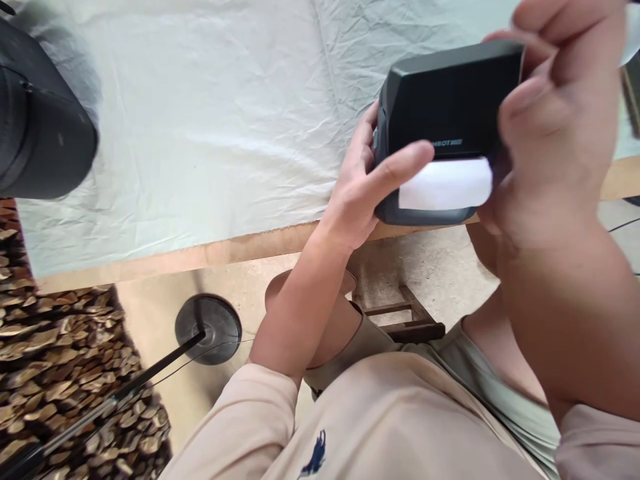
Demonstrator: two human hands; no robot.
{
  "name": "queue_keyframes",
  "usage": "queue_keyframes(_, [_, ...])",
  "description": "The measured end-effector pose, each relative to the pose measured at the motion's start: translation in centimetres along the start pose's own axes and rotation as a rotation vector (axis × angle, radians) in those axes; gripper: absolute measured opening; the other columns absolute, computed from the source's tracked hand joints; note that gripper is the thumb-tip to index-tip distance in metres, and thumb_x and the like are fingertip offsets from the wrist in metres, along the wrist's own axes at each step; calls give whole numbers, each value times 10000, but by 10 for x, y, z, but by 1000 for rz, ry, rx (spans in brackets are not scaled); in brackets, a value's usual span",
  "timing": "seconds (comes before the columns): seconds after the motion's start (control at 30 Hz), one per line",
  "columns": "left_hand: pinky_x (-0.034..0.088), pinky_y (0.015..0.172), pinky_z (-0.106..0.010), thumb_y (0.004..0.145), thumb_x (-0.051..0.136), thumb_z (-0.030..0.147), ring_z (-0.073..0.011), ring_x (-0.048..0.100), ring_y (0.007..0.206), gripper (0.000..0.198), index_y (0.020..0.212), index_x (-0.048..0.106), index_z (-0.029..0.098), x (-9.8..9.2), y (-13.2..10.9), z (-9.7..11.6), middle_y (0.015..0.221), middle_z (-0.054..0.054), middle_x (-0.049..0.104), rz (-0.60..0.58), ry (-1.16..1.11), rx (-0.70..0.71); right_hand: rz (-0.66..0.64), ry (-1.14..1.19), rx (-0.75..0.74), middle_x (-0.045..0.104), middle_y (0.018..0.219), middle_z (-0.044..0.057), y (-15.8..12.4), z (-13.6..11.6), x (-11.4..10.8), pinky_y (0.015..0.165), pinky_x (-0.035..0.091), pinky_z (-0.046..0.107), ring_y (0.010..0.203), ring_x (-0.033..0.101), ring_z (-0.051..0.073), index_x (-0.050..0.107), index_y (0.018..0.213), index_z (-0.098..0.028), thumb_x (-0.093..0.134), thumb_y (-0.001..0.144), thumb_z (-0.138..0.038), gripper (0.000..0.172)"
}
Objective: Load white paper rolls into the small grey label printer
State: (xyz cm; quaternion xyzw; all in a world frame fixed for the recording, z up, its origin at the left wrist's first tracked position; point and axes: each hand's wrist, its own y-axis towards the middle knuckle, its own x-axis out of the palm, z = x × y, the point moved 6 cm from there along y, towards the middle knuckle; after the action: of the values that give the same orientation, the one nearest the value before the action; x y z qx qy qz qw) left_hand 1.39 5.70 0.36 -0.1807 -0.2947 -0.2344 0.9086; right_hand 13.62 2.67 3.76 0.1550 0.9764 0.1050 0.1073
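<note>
A small black box-shaped printer [440, 100] is held up over the near edge of the table. White paper [445, 183] sticks out of its lower slot. My left hand [367, 183] grips the printer's left side, thumb across the front and touching the paper's left end. My right hand [555, 113] is wrapped around the printer's right side and top, fingers curled over its upper corner, covering the paper's right end.
A table under a creased white cloth [200, 113] fills the upper view, its wooden edge [165, 257] bare. A black rounded object [40, 120] sits at the upper left. Below are a round black stand base [209, 328], a patterned rug [55, 360] and a wooden stool [405, 320].
</note>
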Motion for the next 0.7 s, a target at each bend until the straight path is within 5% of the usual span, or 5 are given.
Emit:
queue_keyframes(0.17, [563, 782, -210, 862, 530, 394, -226, 620, 1192, 194, 968, 571, 237, 2, 0, -2, 971, -6, 676, -41, -93, -37, -48, 87, 123, 430, 1288, -73, -15, 1, 8, 822, 528, 143, 954, 548, 5, 452, 1237, -376, 659, 775, -371, 506])
queue_keyframes(0.43, [522, 1007, -257, 934, 380, 418, -218, 428, 1392, 344, 1093, 625, 237, -1, 1, -6, 1085, 21, 687, -17, -69, -56, -63, 229, 160, 503, 1062, -67, -14, 7, 7, 813, 547, 185, 912, 555, 13, 458, 1186, -361, 671, 760, -291, 481])
queue_keyframes(0.6, [439, 1121, -266, 941, 383, 366, -175, 361, 1435, 319, 913, 659, 208, -12, 7, -10, 1070, 44, 708, 127, -149, -66, -1, 134, 37, 531, 1162, -34, -11, -1, -4, 1118, 449, 299, 1098, 527, 75, 557, 1169, -256, 585, 809, -288, 362])
queue_keyframes(0.7, [449, 1105, -233, 916, 445, 323, -151, 400, 1414, 223, 918, 655, 248, -15, 7, -11, 1069, 52, 715, 211, -211, -106, -72, 5, 18, 488, 1263, -74, -10, -7, -4, 1161, 408, 296, 1191, 494, 80, 537, 1225, -331, 605, 798, -301, 433])
